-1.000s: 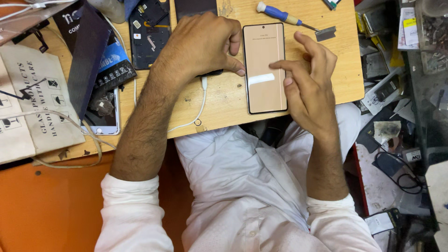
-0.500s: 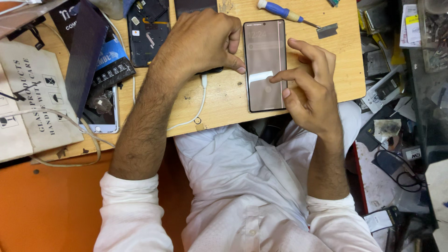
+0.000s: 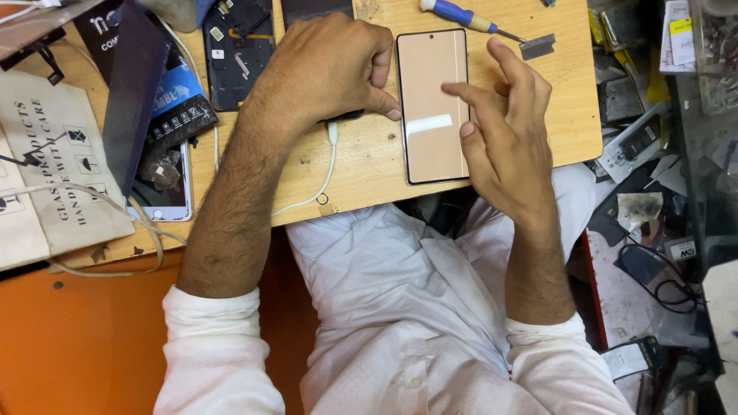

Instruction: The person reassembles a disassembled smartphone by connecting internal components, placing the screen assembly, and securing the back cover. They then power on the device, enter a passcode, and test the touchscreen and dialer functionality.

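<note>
left hand (image 3: pixel 327 65): steadies phone (image 3: pixel 433 92) edge | right hand (image 3: pixel 503 131): thumb on screen | wooden board (image 3: pixel 369 165)

My left hand (image 3: pixel 327 69) blocks the left edge of the smartphone (image 3: pixel 433 107), and my right hand (image 3: pixel 503 127) covers its right edge. Between them, the screen is free from above. Behind the phone the blue screwdriver (image 3: pixel 461 15) and a small metal blade (image 3: pixel 536 48) lie close, so little room is there. On the left, the white cable (image 3: pixel 327 165) crosses the bare worktop (image 3: pixel 369 165). Right of my right hand, the worktop corner is open. Farther left, an opened phone body (image 3: pixel 234 54) and dark packets (image 3: pixel 134 84) crowd the place.
</note>
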